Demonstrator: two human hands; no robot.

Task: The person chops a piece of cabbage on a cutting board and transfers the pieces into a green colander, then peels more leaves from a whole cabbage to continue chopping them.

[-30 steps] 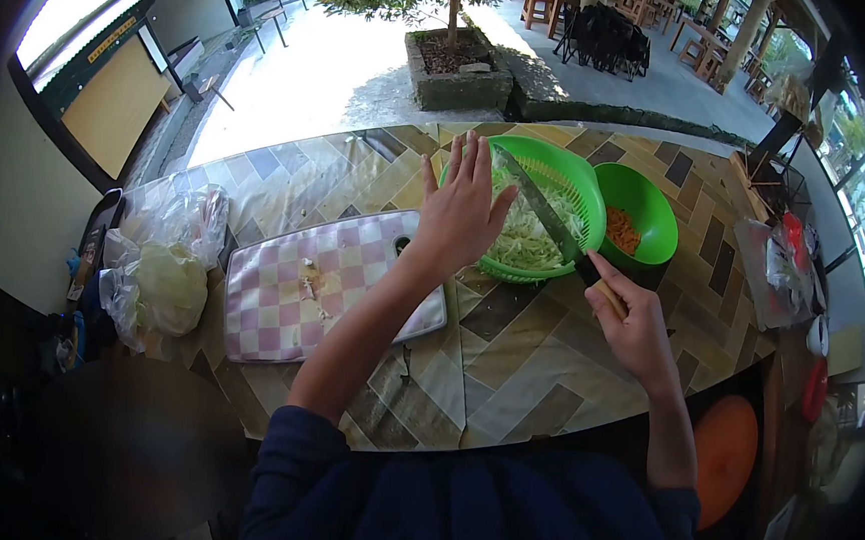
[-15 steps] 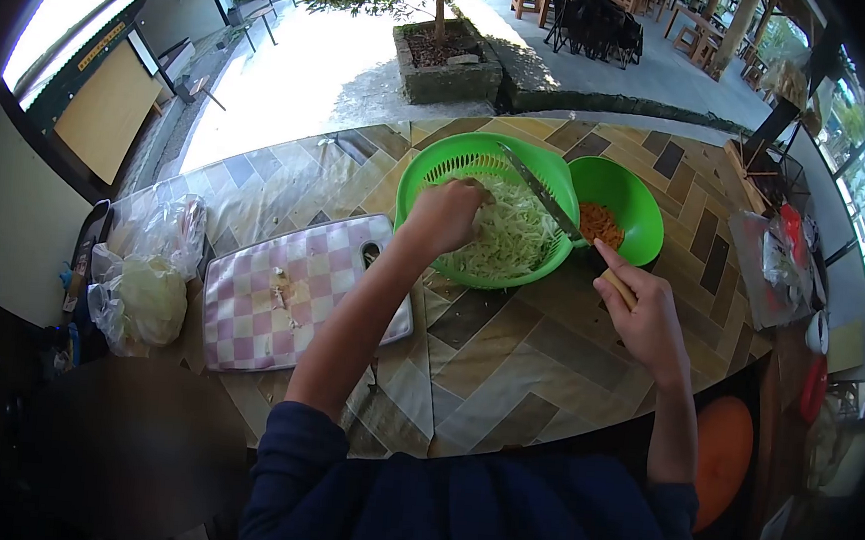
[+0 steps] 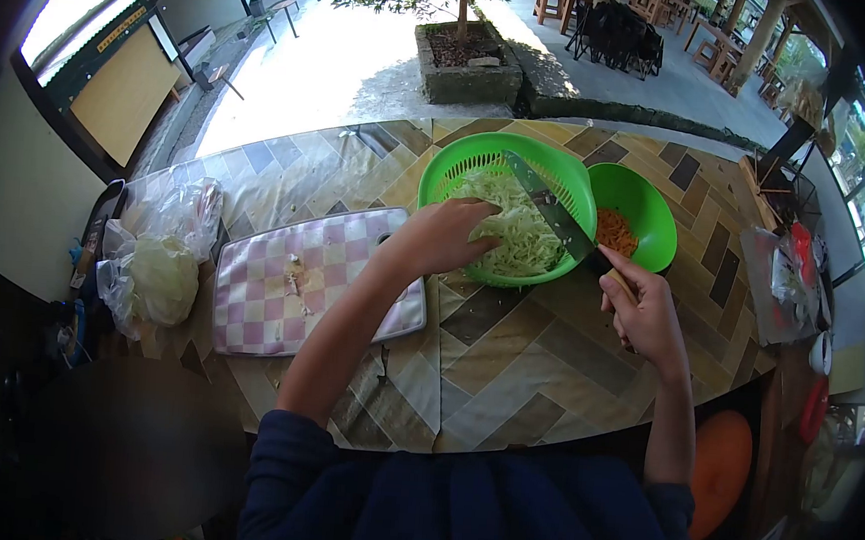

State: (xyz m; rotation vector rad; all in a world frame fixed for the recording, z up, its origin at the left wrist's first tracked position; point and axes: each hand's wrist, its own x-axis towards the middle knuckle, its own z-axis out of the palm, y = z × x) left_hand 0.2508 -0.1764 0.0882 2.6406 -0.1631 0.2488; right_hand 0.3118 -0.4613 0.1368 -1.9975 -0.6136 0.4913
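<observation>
My left hand (image 3: 452,235) is over the near left side of a green colander (image 3: 439,175), fingers apart at the shredded cabbage (image 3: 515,231) inside. A knife (image 3: 555,210) is in my right hand (image 3: 642,310), the fingers wrapped round its wooden handle. Its broad blade, flecked with pale shreds, slants up and left across the colander's right side. Behind the blade and to the right stands a green bowl (image 3: 657,211) with shredded carrot (image 3: 616,233) in it.
A checkered cutting board (image 3: 343,264) with a few scraps lies to the left. Beyond it is a plastic bag holding a pale cabbage (image 3: 163,279). Plastic packets (image 3: 793,275) lie at the table's right end, and an orange stool (image 3: 722,471) stands below the near right edge.
My left hand has drawn back toward me and its fingers have spread. The knife blade has turned to show more of its flat side. The whole view has shifted slightly.
</observation>
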